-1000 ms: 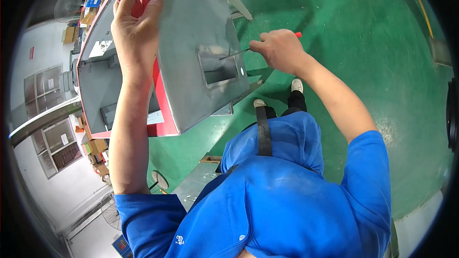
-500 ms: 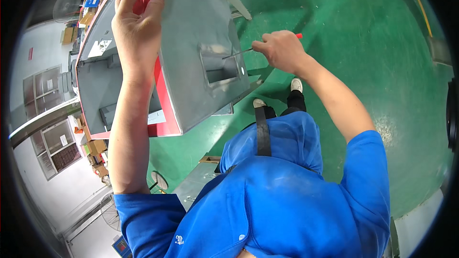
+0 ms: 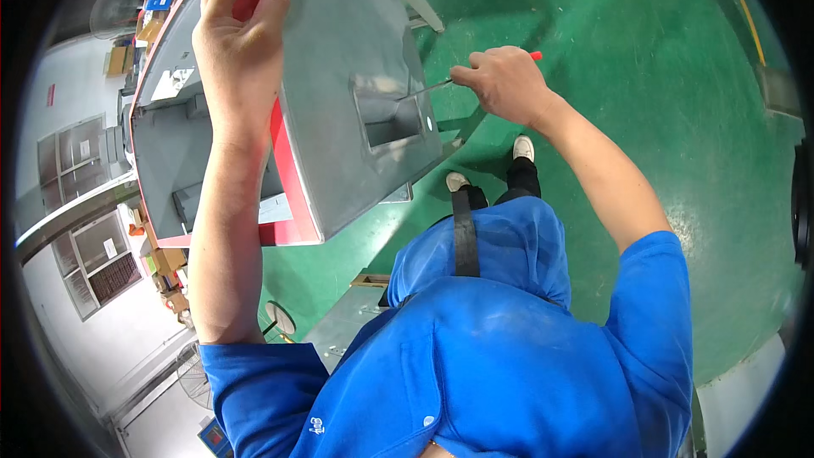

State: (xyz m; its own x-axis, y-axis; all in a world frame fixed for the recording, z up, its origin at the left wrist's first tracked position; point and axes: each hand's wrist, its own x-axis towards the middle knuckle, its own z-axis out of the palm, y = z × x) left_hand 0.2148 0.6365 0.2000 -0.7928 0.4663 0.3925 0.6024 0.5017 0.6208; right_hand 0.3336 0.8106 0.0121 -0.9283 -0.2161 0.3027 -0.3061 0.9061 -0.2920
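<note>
Left hand (image 3: 242,55): fingers curled at red piece (image 3: 246,4); grip, we cannot tell.
Right hand (image 3: 504,85): closed round red-ended tool (image 3: 537,56).
Grey box (image 3: 335,59): forearm (image 3: 229,233) partly hides interior.

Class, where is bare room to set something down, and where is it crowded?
Bare: the green floor between the right hand and the yellow pole. Crowded: the rectangular opening, where the red-handled tool reaches; the red edge, by the left hand; the left background, with boxes.
</note>
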